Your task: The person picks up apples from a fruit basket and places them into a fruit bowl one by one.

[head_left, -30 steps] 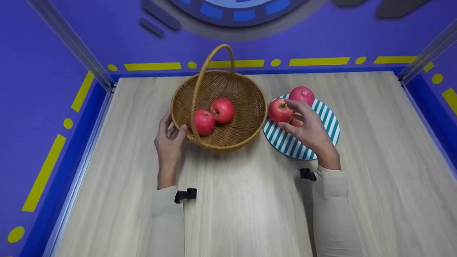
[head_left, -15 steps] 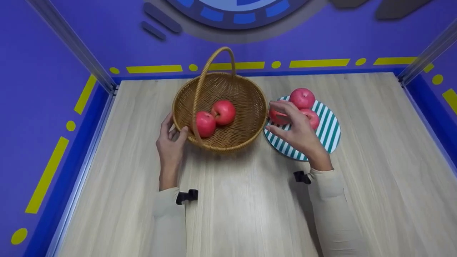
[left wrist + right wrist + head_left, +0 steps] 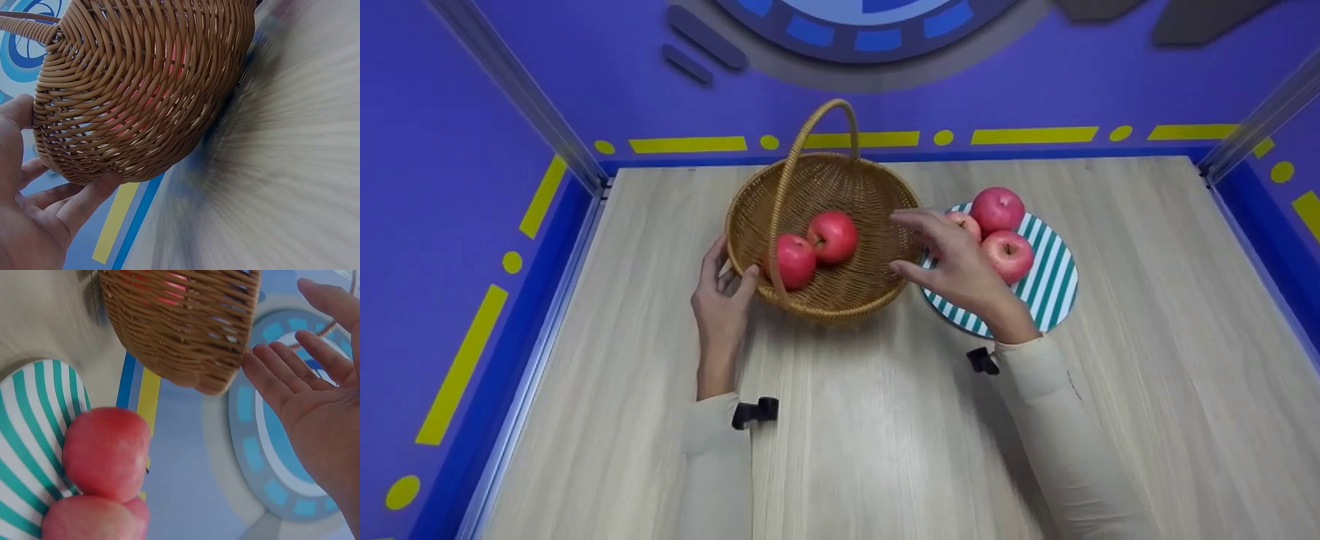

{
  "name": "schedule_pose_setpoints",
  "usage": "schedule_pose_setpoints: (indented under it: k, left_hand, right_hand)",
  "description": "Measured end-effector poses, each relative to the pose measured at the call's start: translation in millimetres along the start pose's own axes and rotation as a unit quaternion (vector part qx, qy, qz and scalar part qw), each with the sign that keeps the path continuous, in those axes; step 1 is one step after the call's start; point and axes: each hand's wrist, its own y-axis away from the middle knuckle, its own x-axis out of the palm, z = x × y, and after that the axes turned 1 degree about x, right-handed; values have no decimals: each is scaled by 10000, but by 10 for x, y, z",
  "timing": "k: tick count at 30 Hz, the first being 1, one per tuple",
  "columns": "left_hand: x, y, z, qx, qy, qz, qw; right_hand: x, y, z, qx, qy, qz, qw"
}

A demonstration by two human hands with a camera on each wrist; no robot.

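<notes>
My left hand (image 3: 724,307) holds the near-left rim of a wicker basket (image 3: 877,196), thumb at the rim and fingers against its outer weave. Two red apples, one farther right (image 3: 835,235) and one partly behind the handle (image 3: 795,262), lie inside. My right hand (image 3: 960,262) hovers at the basket's right rim with its fingers spread and nothing between them. Behind it, on a green-and-white striped round plate (image 3: 1056,281), sit three apples: a back one (image 3: 998,210), a front one (image 3: 1008,256) and one mostly hidden by the hand (image 3: 964,223).
The basket's arched handle (image 3: 789,176) rises above its bowl. Blue-purple panels (image 3: 660,105) with yellow markings enclose the light wooden table (image 3: 840,420) at the back and sides. Black clip-like pieces stick out from both wrists.
My right hand has moved left from around an apple on the plate to the basket's right rim, without the apple. The left hand keeps its hold; the apples look unmoved.
</notes>
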Motion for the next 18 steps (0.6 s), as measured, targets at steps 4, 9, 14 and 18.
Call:
schedule_pose_setpoints:
  k: [4, 9, 14, 18]
  left_hand:
    - [5, 7, -2, 38, -79, 42, 10000]
    - [2, 6, -7, 44, -50, -4, 10000]
    - [-7, 6, 7, 29, -81, 14, 10000]
    - [-10, 3, 14, 43, -105, 41, 9999]
  right_hand:
    - [59, -86, 9, 118, 149, 233, 9995]
    - [152, -209, 3, -58, 143, 222, 9996]
    - [247, -318, -25, -413, 298, 162, 9986]
    - [305, -378, -30, -506, 425, 257, 9975]
